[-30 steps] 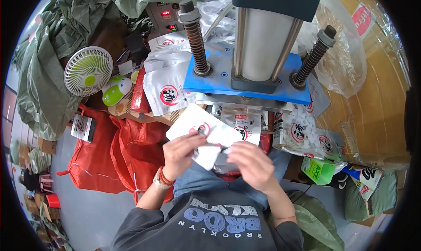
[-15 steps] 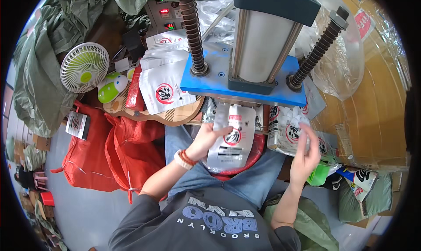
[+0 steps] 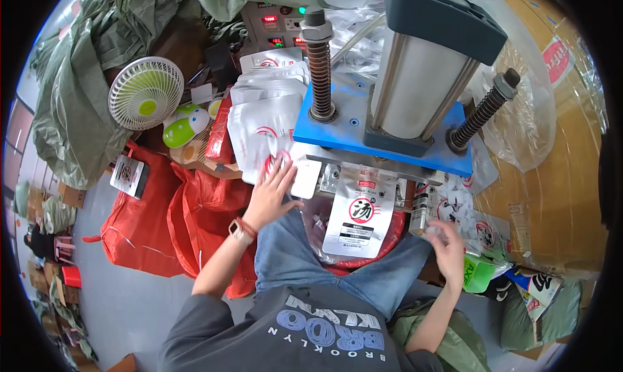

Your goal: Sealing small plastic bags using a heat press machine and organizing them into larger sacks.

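Observation:
My left hand [image 3: 272, 189] rests on the printed silver-white pouches [image 3: 250, 138] stacked left of the press, fingers stretched out flat over the top one. Between my knees, a flat pouch [image 3: 361, 217] with a red ring and a black character hangs, its upper end under the press's blue plate [image 3: 389, 135]. My right hand [image 3: 449, 252] is bent beside an open container [image 3: 423, 210] of small white pieces. Its fingertips are drawn together; whatever lies between them is too small to make out. Neither hand touches the hanging pouch.
Spring posts [image 3: 321, 73] and a thick cylinder [image 3: 422, 80] rise from the press. A white-green fan [image 3: 146, 93] and red sacks [image 3: 143, 226] lie to the left. Behind the press sits a control box [image 3: 269, 24]. A large cardboard box [image 3: 545, 197] stands on the right.
My left hand has left the pouch at the press and moved left onto the stack. My right hand has drawn back toward me from the white pieces. The view has shifted slightly.

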Demonstrator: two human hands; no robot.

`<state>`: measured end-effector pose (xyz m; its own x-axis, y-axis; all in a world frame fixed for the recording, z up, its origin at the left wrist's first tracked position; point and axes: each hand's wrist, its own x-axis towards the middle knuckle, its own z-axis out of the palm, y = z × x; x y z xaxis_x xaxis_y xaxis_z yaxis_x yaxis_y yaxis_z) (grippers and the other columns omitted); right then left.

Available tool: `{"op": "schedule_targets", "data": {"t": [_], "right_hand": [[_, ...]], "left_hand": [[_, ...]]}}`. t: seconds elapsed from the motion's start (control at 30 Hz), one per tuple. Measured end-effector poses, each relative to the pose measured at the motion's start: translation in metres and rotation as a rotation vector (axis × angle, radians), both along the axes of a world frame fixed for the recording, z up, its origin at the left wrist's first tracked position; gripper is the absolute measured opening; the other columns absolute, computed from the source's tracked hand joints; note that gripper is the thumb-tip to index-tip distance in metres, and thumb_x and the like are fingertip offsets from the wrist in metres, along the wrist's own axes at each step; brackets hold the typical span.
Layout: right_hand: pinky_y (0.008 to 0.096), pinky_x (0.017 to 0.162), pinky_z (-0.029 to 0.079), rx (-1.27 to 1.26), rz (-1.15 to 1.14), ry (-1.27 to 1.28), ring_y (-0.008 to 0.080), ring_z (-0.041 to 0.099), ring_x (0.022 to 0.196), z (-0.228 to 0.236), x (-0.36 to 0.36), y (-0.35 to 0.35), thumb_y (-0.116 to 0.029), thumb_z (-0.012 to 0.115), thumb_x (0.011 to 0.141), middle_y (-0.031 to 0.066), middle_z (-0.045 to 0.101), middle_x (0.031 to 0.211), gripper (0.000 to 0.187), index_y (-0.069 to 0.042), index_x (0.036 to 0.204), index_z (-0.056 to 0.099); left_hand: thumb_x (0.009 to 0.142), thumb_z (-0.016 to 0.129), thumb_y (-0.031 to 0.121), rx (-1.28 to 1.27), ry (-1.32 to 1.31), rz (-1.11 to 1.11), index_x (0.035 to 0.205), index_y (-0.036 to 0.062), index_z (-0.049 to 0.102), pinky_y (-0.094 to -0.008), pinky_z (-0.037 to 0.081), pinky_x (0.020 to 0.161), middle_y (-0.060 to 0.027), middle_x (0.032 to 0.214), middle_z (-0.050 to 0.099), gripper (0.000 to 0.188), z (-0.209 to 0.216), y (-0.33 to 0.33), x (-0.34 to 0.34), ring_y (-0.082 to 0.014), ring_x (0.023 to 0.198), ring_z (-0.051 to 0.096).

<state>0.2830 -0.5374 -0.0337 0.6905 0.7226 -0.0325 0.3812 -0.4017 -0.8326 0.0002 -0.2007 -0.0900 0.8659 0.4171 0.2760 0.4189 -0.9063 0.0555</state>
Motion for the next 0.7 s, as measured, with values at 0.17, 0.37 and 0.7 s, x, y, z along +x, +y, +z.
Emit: {"op": "schedule_targets", "data": {"t": [0.17, 0.37, 0.7], "right_hand": [[0.0291, 0.084, 0.047, 0.381, -0.173, -0.402, 0.0198, 0.061, 0.094, 0.046, -0.026, 0.019, -0.003, 0.062, 0.089, 0.0117, 0.062, 0.111, 0.027, 0.002, 0.116, 0.062], [0.0361, 0.077, 0.054, 0.45, 0.267, -0.703, 0.0269, 0.066, 0.087, 0.084, -0.095, 0.071, -0.004, 0.069, 0.081, 0.0139, 0.066, 0.101, 0.027, 0.003, 0.107, 0.065], [0.0383, 0.087, 0.048, 0.223, 0.369, -0.422, 0.0285, 0.06, 0.095, 0.09, -0.094, 0.058, -0.02, 0.084, 0.062, 0.0098, 0.067, 0.109, 0.053, -0.002, 0.11, 0.067]], "left_hand": [[0.072, 0.065, -0.005, -0.472, -0.417, 0.189, 0.105, 0.0102, 0.073, -0.0325, 0.055, 0.075, -0.0132, 0.092, 0.072, 0.037, 0.027, -0.036, -0.019, -0.0273, 0.087, 0.07], [0.062, 0.061, -0.014, -0.301, -0.566, -0.095, 0.1, 0.0072, 0.072, -0.0334, 0.058, 0.078, -0.0083, 0.098, 0.073, 0.045, 0.085, -0.089, 0.002, -0.0265, 0.097, 0.07], [0.081, 0.07, 0.01, -0.833, -0.303, -0.372, 0.102, 0.0012, 0.071, -0.0302, 0.054, 0.062, -0.0082, 0.094, 0.072, 0.023, 0.097, -0.112, 0.026, -0.0153, 0.075, 0.069]]}}
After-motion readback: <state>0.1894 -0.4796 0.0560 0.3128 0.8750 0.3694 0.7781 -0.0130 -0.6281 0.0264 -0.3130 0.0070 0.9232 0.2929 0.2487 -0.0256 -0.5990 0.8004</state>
